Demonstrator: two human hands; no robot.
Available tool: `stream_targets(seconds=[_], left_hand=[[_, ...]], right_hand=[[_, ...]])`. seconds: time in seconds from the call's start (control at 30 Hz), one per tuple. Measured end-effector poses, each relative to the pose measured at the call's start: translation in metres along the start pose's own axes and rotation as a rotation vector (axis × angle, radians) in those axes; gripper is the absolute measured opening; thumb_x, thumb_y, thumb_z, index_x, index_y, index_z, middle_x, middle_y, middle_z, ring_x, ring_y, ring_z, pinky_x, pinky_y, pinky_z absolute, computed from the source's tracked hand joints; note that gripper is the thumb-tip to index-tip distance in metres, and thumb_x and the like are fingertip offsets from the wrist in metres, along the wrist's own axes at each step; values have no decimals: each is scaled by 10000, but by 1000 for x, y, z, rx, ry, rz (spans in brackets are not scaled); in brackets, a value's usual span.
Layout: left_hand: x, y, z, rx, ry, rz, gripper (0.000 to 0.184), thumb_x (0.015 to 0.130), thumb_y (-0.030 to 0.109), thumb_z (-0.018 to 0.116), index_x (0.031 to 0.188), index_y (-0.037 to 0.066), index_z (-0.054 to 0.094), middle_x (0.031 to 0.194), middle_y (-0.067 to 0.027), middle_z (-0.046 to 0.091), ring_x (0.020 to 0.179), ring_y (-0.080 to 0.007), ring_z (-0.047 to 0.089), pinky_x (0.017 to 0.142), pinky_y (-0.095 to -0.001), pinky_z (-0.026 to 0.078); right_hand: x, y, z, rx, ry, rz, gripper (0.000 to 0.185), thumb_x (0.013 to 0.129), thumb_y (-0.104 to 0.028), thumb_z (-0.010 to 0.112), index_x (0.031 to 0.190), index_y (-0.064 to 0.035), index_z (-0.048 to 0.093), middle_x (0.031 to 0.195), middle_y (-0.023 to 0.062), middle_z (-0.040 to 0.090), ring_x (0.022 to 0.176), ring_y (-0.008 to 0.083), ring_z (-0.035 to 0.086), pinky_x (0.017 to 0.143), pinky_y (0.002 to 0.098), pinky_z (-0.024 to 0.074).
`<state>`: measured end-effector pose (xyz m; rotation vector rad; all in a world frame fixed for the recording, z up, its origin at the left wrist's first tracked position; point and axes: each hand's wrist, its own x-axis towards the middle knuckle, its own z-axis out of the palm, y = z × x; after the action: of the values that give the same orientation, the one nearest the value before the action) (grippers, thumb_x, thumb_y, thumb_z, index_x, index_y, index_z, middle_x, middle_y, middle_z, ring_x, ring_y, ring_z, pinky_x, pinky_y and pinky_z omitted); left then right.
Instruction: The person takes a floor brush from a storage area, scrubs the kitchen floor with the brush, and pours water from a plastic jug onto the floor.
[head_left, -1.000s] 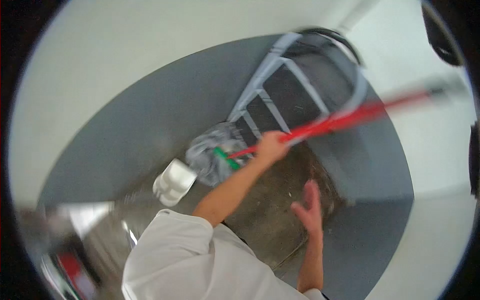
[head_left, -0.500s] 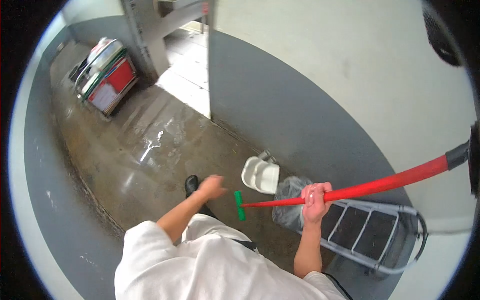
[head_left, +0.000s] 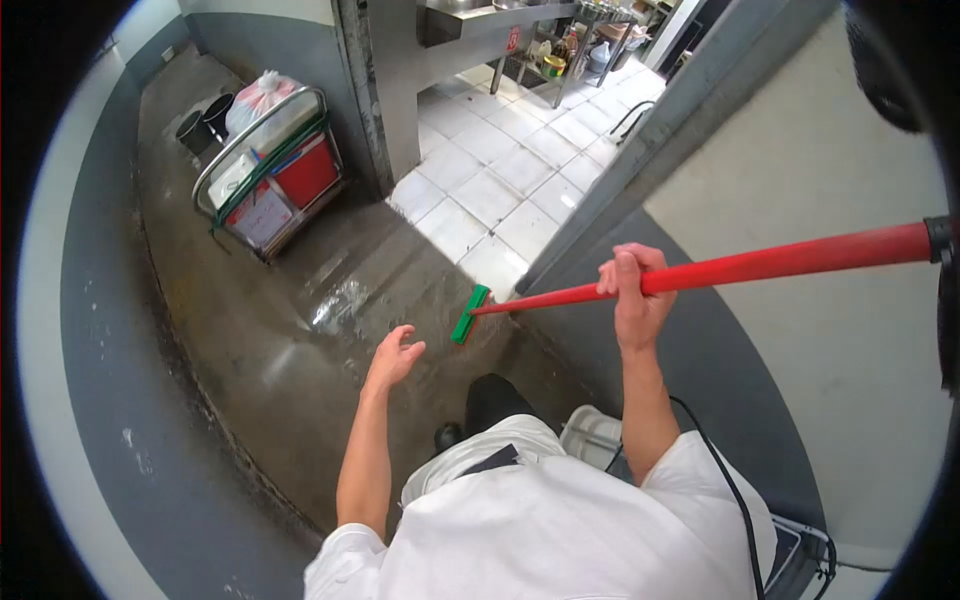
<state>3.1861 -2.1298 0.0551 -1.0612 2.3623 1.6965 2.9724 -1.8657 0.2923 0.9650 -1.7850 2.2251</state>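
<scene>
My right hand (head_left: 638, 295) is wrapped round the red pole of a long-handled floor brush (head_left: 790, 268). The pole slants from the upper right down to a narrow green head (head_left: 470, 314), which is at the wet floor near a doorway. Bristles cannot be made out. My left hand (head_left: 396, 356) hangs free over the floor, left of the green head, fingers apart and holding nothing. A white dustpan (head_left: 588, 430) is partly hidden beside my right hip.
A trolley (head_left: 262, 215) loaded with a red box and a white bag stands at left, with black buckets (head_left: 205, 125) behind it. The doorway opens onto white tiles (head_left: 490, 195) and a steel counter (head_left: 480, 25). Grey walls curve along both sides. A cart frame (head_left: 790, 550) is at lower right.
I have moved forward to the doorway, carrying the floor brush in my right hand. The trolley looks closer, while the dustpan and cart frame have slipped back beside me. My left hand has swung forward.
</scene>
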Motion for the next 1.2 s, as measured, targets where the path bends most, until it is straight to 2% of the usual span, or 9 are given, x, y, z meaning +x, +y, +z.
stream_targets(seconds=[0.2, 0.27, 0.37, 0.47, 0.57, 0.87, 0.97, 1.07, 1.2], left_hand=[[197, -8, -49, -22, 140, 43, 498, 847, 271, 702, 1265, 27, 583, 1197, -177, 649, 1100, -244, 625, 923, -362, 488], [233, -68, -62, -106, 278, -5, 419, 853, 197, 692, 1213, 1, 603, 1032, -106, 673, 855, -189, 638, 772, -333, 520], [204, -111, -77, -702, 506, -532, 150, 908, 202, 618, 949, 58, 632, 698, -8, 538, 572, -110, 514, 426, -276, 365], [171, -123, -82, -512, 416, -1057, 271, 941, 336, 521, 972, 95, 641, 728, -56, 581, 593, -190, 557, 455, -363, 435], [223, -67, -102, -357, 150, -1139, 275, 951, 335, 498, 1019, 101, 627, 748, -65, 590, 620, -197, 567, 491, -375, 450], [758, 164, -137, 463, -564, -556, 318, 981, 330, 430, 1161, 119, 587, 808, -91, 616, 699, -220, 596, 598, -410, 496], [976, 347, -63, 178, -518, -328, 306, 981, 355, 481, 1179, 126, 521, 836, -36, 537, 742, -169, 561, 628, -353, 489], [1125, 539, 42, 176, -633, 131, 552, 960, 287, 558, 1430, 43, 404, 1344, -150, 546, 1021, -246, 627, 904, -365, 478], [1210, 700, 173, 258, -669, 428, 502, 936, 278, 602, 1353, 20, 492, 1192, -148, 631, 1003, -223, 635, 893, -339, 480]], right_hand=[[187, 145, 67, 35, 59, -6, 129, 983, -127, 593, 895, -33, 590, 641, 3, 507, 540, 82, 468, 608, 285, 487], [258, 199, 84, -27, 137, 119, 171, 976, -161, 617, 847, -50, 601, 593, -12, 499, 502, 71, 459, 546, 256, 460], [360, 280, 93, -158, 315, 148, 314, 945, -305, 679, 795, -33, 636, 610, -25, 540, 553, 55, 479, 502, 235, 383], [469, 321, 75, -318, 486, 48, 331, 936, -323, 686, 789, -32, 633, 605, -32, 514, 561, 58, 478, 504, 241, 381], [561, 347, 29, -240, 555, 77, 308, 945, -302, 675, 786, -46, 613, 630, -38, 504, 528, 33, 430, 503, 217, 403], [677, 400, -125, 81, 845, 99, 219, 926, -239, 700, 808, -93, 588, 673, -36, 513, 553, 58, 423, 625, 239, 448], [683, 400, -156, 63, 961, 13, 200, 963, -241, 641, 827, -103, 591, 670, -42, 463, 588, 76, 408, 704, 285, 436], [716, 403, -168, -51, 1127, -62, 282, 1001, -309, 572, 785, -130, 540, 648, -39, 409, 592, 96, 388, 753, 317, 412], [799, 436, -203, -194, 1215, -57, 373, 1012, -358, 543, 724, -147, 437, 634, -32, 377, 576, 105, 358, 732, 310, 393]])
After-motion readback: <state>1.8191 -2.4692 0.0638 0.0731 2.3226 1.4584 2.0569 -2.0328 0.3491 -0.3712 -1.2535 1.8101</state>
